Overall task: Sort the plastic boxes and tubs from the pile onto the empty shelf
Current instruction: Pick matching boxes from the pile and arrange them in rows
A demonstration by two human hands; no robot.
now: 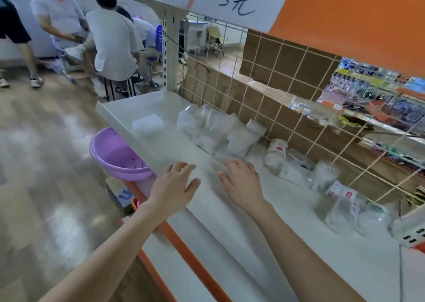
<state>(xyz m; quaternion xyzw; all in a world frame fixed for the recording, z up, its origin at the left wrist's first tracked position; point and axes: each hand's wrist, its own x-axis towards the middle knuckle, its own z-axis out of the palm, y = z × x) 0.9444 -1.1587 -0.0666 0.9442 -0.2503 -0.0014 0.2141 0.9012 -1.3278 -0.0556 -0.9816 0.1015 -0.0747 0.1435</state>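
Observation:
A white metal shelf (128, 108) runs from upper left to lower right. A flat clear plastic box (148, 123) lies alone near its far left end. A pile of clear plastic tubs and boxes (218, 131) lies along the wire back, trailing right to labelled tubs (276, 155) and more tubs (342, 198). My left hand (176, 185) hovers at the shelf's front edge, fingers relaxed, holding nothing. My right hand (242, 182) is over the shelf just short of the pile, fingers spread and empty.
A purple basin (115, 155) sticks out on a lower level under the shelf's left end. An orange-edged lower shelf (188, 255) runs below. A wire grid (276, 76) backs the shelf. Several people (110, 37) sit at the far left. A "5元" sign (236, 0) hangs above.

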